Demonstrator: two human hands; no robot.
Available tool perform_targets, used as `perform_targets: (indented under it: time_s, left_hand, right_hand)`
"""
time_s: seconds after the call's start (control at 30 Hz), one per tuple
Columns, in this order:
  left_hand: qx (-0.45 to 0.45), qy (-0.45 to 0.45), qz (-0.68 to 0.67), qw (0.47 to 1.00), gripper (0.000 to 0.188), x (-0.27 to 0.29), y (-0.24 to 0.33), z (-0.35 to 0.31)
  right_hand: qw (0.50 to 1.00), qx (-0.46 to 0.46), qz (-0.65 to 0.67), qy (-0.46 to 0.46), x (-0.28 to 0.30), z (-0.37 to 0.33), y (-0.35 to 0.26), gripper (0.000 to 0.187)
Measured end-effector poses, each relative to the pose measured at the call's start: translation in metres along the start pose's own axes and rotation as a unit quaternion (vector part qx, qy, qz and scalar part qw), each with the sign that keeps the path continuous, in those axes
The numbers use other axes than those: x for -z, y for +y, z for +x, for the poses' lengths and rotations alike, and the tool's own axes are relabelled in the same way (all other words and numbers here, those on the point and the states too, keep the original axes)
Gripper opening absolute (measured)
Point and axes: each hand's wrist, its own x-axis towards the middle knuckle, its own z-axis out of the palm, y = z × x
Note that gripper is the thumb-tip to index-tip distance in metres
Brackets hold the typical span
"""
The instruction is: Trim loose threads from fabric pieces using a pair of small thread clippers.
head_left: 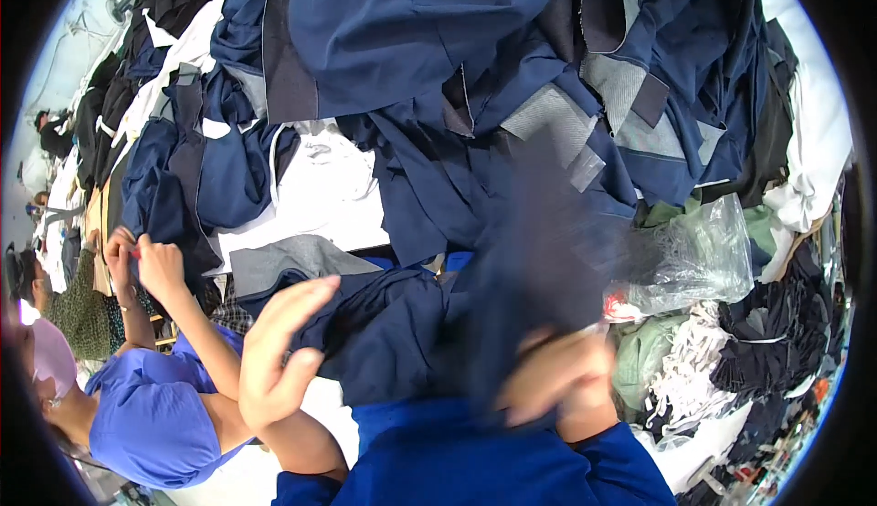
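Note:
My left hand (283, 351) is raised in front of me, its thumb and fingers apart and nothing in it. Beside it lies a dark navy cloth piece (388, 323), with a grey cloth piece (297, 261) at its far edge. My right hand (562, 374) is closed on a dark navy cloth piece (544, 259) that hangs in the air and is smeared by motion; its exact shape cannot be made out. Beyond both hands, a large heap of navy garment pieces (411, 40) with dark and grey striped parts covers the table.
At my left, a person in a blue top (151, 415) works at navy cloth with both hands. A clear plastic bag (703, 259), white cloth strips (690, 369) and a tied black cloth bundle (767, 346) lie at my right. White cloth (324, 182) shows between the piles.

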Motion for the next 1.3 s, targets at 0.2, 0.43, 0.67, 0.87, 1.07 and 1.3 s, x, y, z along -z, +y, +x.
perform_targets:
  time_s: [0.2, 0.43, 0.67, 0.87, 1.07, 1.3]
  left_hand:
    - [0.03, -0.07, 0.094, 0.993, 0.065, -0.029, -0.02, 0.031]
    - [0.099, -0.256, 0.108, 0.955, 0.053, -0.095, -0.044, 0.005]
    - [-0.012, -0.214, -0.001, 0.977, 0.027, -0.11, -0.037, 0.005]
    - [-0.045, -0.115, 0.023, 0.992, 0.063, -0.108, -0.009, 0.037]
    - [0.105, -0.048, -0.101, 0.988, 0.046, -0.137, -0.025, 0.023]
    - [0.223, -0.045, -0.212, 0.95, 0.036, -0.125, -0.026, 0.023]
  right_hand:
    - [0.975, -0.169, -0.052, -0.137, -0.019, -0.005, 0.021, 0.036]
    - [0.876, -0.257, -0.176, 0.369, 0.025, -0.029, 0.022, 0.03]
    - [0.682, -0.285, -0.604, 0.298, 0.038, -0.023, 0.088, 0.029]
    - [0.89, -0.238, -0.303, 0.245, -0.007, 0.01, 0.025, 0.009]
    - [0.844, -0.162, -0.092, 0.503, 0.001, 0.003, 0.011, 0.012]
    - [0.852, -0.116, -0.369, 0.351, -0.013, -0.008, 0.015, 0.031]
